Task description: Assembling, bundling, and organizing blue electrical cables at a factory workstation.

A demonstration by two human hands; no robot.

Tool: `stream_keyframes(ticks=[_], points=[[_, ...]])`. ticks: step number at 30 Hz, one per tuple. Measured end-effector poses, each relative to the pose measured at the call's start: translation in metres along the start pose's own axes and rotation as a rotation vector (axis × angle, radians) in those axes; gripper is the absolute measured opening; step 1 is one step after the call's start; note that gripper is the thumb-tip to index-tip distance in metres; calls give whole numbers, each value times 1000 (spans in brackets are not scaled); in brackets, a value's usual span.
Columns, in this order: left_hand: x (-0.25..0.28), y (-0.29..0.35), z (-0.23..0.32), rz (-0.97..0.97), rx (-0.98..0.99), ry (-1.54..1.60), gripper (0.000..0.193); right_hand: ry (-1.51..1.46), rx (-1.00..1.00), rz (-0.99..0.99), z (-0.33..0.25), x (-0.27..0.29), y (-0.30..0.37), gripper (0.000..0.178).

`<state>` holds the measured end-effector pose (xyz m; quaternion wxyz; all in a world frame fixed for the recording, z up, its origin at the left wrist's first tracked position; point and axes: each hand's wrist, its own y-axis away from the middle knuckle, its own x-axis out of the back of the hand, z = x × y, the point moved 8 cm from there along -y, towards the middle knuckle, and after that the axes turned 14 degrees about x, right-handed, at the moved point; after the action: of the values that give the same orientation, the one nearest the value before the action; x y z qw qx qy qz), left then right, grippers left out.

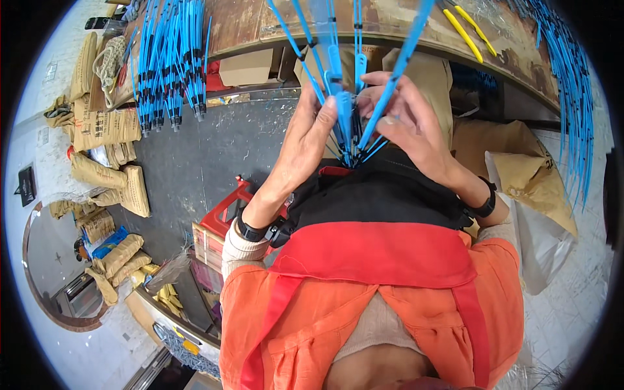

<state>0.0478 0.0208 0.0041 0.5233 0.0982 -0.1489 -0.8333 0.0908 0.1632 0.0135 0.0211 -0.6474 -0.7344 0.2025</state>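
Observation:
In front of my lap stands a blue ribbed frame (344, 104), a bundle of thin blue rods with black joints that looks like an umbrella frame. Its rods fan out upward and meet at a point low between my wrists. My left hand (303, 133) is closed around its left side, the thumb pressed on a flat blue piece. The fingers of my right hand (416, 127) are bent about the rods on the right, and one wide blue strip crosses in front of them. Some upper rods are blurred, and the left fingertips are hidden behind the frame.
Similar blue bundles (172, 65) hang over the worn wooden table (240, 26) at the left, others (572, 84) at the right. Yellow-handled pliers (469, 32) lie on it. A red stool (227, 208), brown sacks (107, 127) and a paper bag (530, 175) stand around me.

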Motion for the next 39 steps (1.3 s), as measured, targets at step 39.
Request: stream_keyframes(ticks=[39], points=[[-11, -15, 4, -61, -120, -258, 24, 208, 93, 68, 22, 35, 12, 14]])
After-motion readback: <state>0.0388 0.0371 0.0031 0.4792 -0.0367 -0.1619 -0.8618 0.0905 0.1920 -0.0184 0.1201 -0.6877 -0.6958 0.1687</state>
